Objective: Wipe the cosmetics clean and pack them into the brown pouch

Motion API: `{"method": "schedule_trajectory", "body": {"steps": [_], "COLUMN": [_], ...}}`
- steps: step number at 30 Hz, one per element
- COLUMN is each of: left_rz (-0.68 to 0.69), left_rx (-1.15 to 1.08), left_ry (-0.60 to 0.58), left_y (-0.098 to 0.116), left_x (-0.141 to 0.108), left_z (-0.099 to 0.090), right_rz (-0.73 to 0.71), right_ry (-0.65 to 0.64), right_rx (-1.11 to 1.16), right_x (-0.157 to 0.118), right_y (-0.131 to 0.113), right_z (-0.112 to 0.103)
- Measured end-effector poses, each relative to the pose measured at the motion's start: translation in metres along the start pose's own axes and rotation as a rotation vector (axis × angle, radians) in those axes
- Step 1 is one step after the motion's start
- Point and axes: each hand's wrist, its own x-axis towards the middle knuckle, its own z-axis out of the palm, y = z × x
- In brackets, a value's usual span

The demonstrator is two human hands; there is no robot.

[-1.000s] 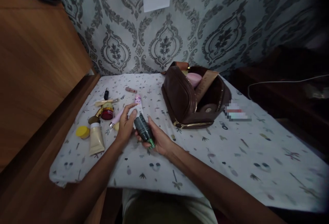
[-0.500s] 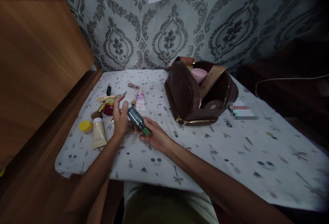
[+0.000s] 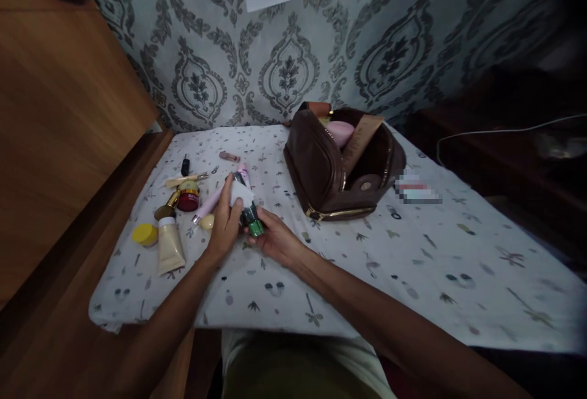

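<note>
Together, hands (image 3: 245,220) closed round dark green bottle (image 3: 250,213), white wipe (image 3: 242,194) against it.

Left side: passage was obstructed by the cream tube (image 3: 171,249) and red jar (image 3: 188,198).
Bag (image 3: 314,164) mouth: entry was narrowed by the brown tube (image 3: 360,143).
Cloth (image 3: 367,249): room was left between bag and right forearm (image 3: 362,304).

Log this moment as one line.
left hand: white wipe on dark bottle | right hand: gripping dark bottle, green end | brown bag: open, items inside | yellow-lidded jar: on table
</note>
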Motion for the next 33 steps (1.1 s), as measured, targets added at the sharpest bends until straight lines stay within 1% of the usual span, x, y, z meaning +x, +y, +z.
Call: {"method": "schedule_trajectory", "body": {"steps": [7, 10, 12, 15, 19, 23, 27, 30, 32, 33], "left_rz": [0.063, 0.089, 0.100, 0.099, 0.118, 0.103, 0.038, -0.030, -0.072, -0.092], "left_rx": [0.006, 0.024, 0.047, 0.075, 0.090, 0.063, -0.005, -0.015, -0.023, -0.025], "left_ry": [-0.197, -0.264, -0.279, -0.271, -0.231, -0.156, -0.001, 0.129, 0.177, 0.182], "left_y": [0.003, 0.003, 0.003, 0.003, 0.003, 0.005, 0.007, 0.006, 0.004, 0.003], "left_x": [-0.006, -0.006, -0.006, -0.005, -0.006, -0.003, 0.003, 0.006, 0.007, 0.007], "left_z": [0.003, 0.001, 0.000, 0.000, 0.000, -0.001, -0.005, -0.010, -0.012, -0.012], "right_rz": [-0.111, -0.117, -0.104, -0.062, -0.036, -0.025, 0.031, 0.078, 0.100, 0.106], "right_ry": [0.061, 0.086, 0.097, 0.117, 0.146, 0.077, -0.021, -0.069, -0.096, -0.108], "right_rx": [0.053, 0.069, 0.090, 0.124, 0.104, 0.033, -0.024, -0.071, -0.091, -0.093], "right_x": [0.005, 0.005, 0.005, 0.006, 0.006, 0.002, -0.004, -0.007, -0.008, -0.009], "right_y": [-0.009, -0.013, -0.015, -0.016, -0.015, -0.012, -0.010, -0.010, -0.010, -0.010], "right_z": [-0.003, -0.003, -0.003, -0.001, 0.000, 0.001, 0.005, 0.007, 0.008, 0.008]}}
